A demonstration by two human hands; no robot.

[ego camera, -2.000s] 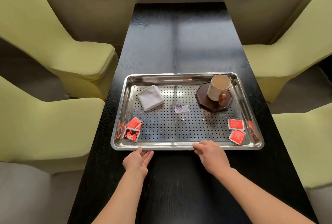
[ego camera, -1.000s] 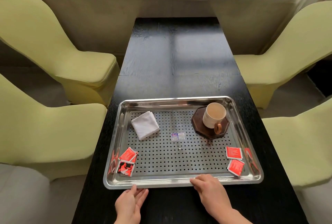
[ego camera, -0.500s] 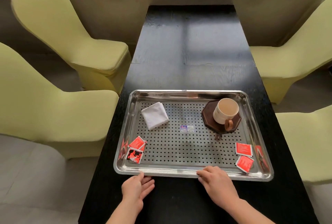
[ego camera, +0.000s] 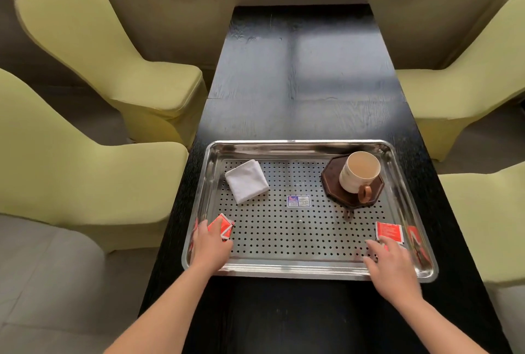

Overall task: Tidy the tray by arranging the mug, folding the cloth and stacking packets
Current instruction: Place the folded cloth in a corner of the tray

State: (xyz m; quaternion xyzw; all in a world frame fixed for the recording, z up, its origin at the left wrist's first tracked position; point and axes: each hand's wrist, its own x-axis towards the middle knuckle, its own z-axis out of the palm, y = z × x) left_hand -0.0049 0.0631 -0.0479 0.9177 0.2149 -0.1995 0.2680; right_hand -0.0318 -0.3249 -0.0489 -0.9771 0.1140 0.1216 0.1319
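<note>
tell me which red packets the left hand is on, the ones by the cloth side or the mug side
The red packets at the tray's near-left corner, on the folded white cloth's side. The left hand overlaps them; the right hand reaches those below the cream mug.

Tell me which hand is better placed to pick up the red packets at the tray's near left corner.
The left hand: it already lies over the left packets. The right hand is across the tray.
</note>
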